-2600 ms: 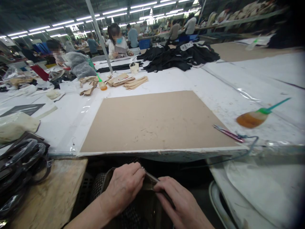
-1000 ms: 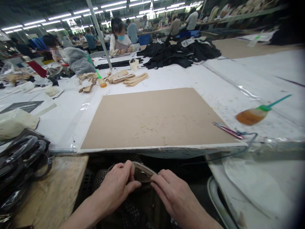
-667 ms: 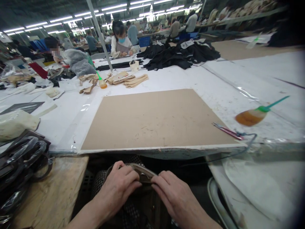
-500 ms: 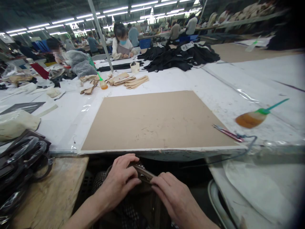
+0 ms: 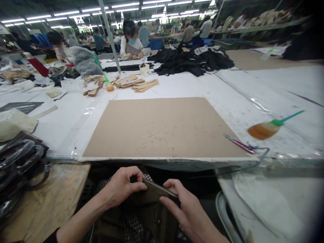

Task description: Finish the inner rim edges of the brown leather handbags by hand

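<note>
Below the table's front edge, my left hand (image 5: 128, 184) pinches the top edge of a dark brown, bag-like piece (image 5: 153, 192) between thumb and fingers. My right hand (image 5: 183, 206) grips the same edge farther right, its thumb on the near side and its fingers over the far side. Between the two hands the edge runs straight and slopes down to the right. The lower part of the piece hangs in shadow over my lap, near black-and-white checked cloth (image 5: 136, 227), and its full shape is hard to make out.
A brown board (image 5: 157, 128) lies on the white table (image 5: 83, 135). Thread snips (image 5: 240, 144) with a cord and a bottle of amber liquid (image 5: 264, 130) are at right. Plastic-wrapped dark handles (image 5: 22, 162) crowd the left. Black cloth (image 5: 192, 60) and a seated co-worker (image 5: 131, 44) are beyond.
My hands have moved a little apart along the edge, and my right thumb has opened away from its fingers. More of the brown piece's flat side shows. The view has shifted slightly.
</note>
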